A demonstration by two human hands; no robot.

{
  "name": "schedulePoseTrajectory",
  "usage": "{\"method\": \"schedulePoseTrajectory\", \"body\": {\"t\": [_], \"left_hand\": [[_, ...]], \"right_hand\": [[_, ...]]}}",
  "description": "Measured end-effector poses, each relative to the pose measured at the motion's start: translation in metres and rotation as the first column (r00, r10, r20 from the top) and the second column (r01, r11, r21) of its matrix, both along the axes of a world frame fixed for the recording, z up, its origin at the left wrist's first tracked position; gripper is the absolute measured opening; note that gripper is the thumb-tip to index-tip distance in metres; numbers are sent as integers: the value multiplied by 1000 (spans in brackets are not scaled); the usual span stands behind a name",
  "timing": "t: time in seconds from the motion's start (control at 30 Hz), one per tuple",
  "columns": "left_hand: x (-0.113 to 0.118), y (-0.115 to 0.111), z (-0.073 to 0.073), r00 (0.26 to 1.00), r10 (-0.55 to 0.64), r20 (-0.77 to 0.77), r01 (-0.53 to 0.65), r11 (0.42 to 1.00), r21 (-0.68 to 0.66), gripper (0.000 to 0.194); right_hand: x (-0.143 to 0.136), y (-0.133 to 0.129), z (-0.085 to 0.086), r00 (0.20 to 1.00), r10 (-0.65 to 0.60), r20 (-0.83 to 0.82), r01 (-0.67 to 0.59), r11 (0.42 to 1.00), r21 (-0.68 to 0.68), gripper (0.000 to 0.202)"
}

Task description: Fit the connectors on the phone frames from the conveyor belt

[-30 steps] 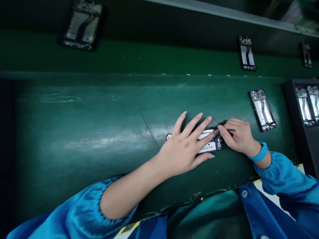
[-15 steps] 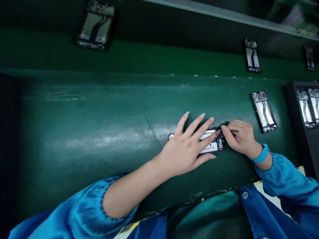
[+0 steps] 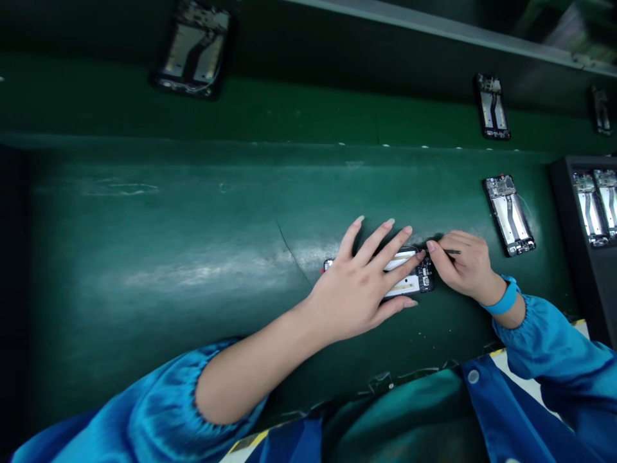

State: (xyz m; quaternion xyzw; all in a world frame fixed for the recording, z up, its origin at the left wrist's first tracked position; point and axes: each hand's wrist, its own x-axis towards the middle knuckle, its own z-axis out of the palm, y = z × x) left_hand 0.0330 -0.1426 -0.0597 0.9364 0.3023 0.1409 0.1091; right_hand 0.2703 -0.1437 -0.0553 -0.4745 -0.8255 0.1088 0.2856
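The left hand [image 3: 354, 286] lies spread wide over an opened black phone frame with silver plates [image 3: 409, 285], flat on the green, glossy tabletop [image 3: 168, 225]. The right hand [image 3: 461, 260] pinches a thin dark tool [image 3: 453, 251] at the frame's end nearest it. The tool could slip sideways and scratch small parts or jab the left forefinger close by; uneven pressure from the left hand might let the frame skid on that smooth surface

Shiny blue gathered sleeves [image 3: 559, 334], light-blue wristband [image 3: 504, 299], teal top [image 3: 414, 418] (pale snaps beside)
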Motion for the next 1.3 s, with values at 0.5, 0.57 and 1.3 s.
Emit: {"method": "schedulePoseTrajectory", "body": {"t": [0.5,0.57,1.3], "left_hand": [[0,0,0,1000,3,26,-2,1000,-22,64],[0,0,0,1000,1,24,0,1000,-18,63],[-4,6,7,1000,-14,3,14,999,-46,50]], "right_hand": [[-1,-1,1,1000,15,13,-15,1000,6,34],[-1,-1,2,998,38,41,-38,999,7,33],[0,6,10,966,-167,-198,100,946,-310,41]]}}
